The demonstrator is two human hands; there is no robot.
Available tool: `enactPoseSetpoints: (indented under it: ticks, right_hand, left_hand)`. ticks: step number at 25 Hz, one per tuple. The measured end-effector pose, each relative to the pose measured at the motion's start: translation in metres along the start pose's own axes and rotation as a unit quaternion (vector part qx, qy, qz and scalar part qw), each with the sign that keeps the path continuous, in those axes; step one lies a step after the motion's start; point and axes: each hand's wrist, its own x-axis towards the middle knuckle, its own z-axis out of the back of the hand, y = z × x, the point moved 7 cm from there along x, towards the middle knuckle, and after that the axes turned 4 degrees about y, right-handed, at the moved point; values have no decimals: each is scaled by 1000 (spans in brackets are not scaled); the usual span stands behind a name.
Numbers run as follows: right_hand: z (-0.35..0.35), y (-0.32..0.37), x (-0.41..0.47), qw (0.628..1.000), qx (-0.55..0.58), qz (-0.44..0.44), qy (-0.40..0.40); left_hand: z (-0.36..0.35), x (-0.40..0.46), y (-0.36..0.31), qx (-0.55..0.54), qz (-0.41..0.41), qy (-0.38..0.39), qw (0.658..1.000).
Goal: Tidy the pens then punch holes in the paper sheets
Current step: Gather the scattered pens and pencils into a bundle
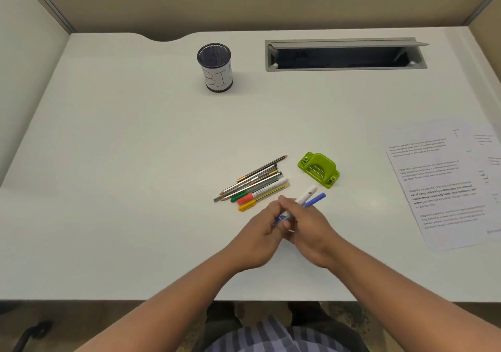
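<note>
**Both hands on two pens, cup standing far back**

Far back on the white table (122, 162) stands a black mesh cup (215, 67), upright, with a paper label wrapped round it; its inside looks dark, and I cannot tell whether anything lies in it. Right of the cup, a grey hatch (344, 53) set into the table has its lid raised over a dark slot.

Near the front, the left hand (260, 239) and the right hand (311, 229) meet, both with a clenched grip around a white marker (307, 193) and a blue pen (317, 198), whose tips stick out up and to the right. Just beyond the hands lies a row of pens and pencils (254, 183), side by side. A green hole punch (319, 168) sits near the row's right end, apart from it. Printed paper sheets (444, 186) lie well off at the right edge.
</note>
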Motion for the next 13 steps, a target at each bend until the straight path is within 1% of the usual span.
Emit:
enactPoseSetpoints:
  ticks: [1,2,3,5,6,8,10,13]
  right_hand:
    - [2,-4,2,998,51,0,-32]
    - [5,-5,5,994,84,4,-68]
    - [10,-4,7,989,105,8,-107]
    - [18,-2,9,975,147,2,-164]
    - [21,-3,10,970,163,-6,-178]
    - [26,-5,12,966,165,-21,-197]
    - [28,-6,14,966,150,-27,-209]
    - [27,-10,16,966,152,-28,-209]
  left_hand:
    - [2,2,-4,58,-21,-18,998]
    - [8,4,-9,114,-42,-57,991]
    - [17,3,-13,162,-63,-112,978]
    - [37,6,-18,250,-90,-212,940]
    - [45,12,-18,301,-84,-235,920]
    - [58,31,-12,388,-20,-218,895]
    - [66,51,-2,431,43,-180,883]
    - [63,67,8,453,58,-149,877]
